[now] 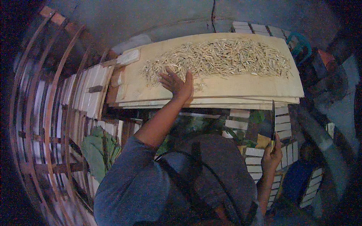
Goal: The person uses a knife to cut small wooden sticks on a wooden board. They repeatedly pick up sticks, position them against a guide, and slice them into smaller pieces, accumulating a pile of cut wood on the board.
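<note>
A long, low heap of short pale stick-like pieces [226, 56] spreads over a light wooden board [245, 88] in front of me. My left hand [177, 84] is at the heap's near left edge, palm down with its fingers spread and nothing gripped in them. A few loose pieces [200, 87] lie just right of its wrist. Off the board's near right corner, my right hand [272, 152] is closed around the handle of a knife [273, 118]. Its narrow dark blade points up and away from me, close to the board's front edge.
More flat boards [226, 103] are stacked beneath the top one. A pale block [128, 56] sits at its left end. Wooden slats [49, 109] form a rack on the left, near a green leafy bundle [98, 152]. Rows of white blocks [254, 160] and a teal chair [299, 47] are on the right.
</note>
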### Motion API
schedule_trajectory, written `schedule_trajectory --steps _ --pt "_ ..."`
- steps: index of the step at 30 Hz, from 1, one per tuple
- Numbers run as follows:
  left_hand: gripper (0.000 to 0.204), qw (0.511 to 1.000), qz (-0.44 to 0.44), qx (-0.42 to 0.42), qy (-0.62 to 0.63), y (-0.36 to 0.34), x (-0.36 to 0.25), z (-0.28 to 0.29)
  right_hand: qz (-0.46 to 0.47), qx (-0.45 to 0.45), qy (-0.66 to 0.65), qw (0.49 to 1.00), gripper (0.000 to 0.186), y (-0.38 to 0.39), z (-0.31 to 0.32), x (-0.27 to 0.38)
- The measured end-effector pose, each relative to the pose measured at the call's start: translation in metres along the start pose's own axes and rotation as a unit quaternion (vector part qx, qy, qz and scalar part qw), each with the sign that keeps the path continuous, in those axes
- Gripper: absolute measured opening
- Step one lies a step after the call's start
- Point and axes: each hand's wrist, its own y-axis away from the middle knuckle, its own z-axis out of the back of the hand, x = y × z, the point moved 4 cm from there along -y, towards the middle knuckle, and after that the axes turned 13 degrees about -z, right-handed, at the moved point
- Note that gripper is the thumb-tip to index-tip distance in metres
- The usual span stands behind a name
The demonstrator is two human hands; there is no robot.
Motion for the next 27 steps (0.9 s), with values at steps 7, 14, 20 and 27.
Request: schedule_trajectory --steps 7,14,20,27 --pt "0.070 0.730 -0.638 0.231 -0.080 0.009 -0.033 0.000 -0.023 -0.007 -0.046 0.999 0.044 0.017 0.008 -0.008" --pt "0.064 0.606 -0.731 0.228 -0.213 -0.043 -0.071 -0.027 -0.078 -0.023 -0.004 0.997 0.044 0.032 0.026 -0.019" --pt "0.060 0.616 -0.738 0.235 -0.144 -0.027 -0.132 -0.042 -0.036 -0.076 0.015 0.996 0.044 0.051 0.027 -0.045" --pt "0.072 0.641 -0.748 0.115 -0.128 -0.011 -0.179 -0.059 -0.014 -0.076 -0.006 0.997 0.045 0.046 0.025 -0.022"
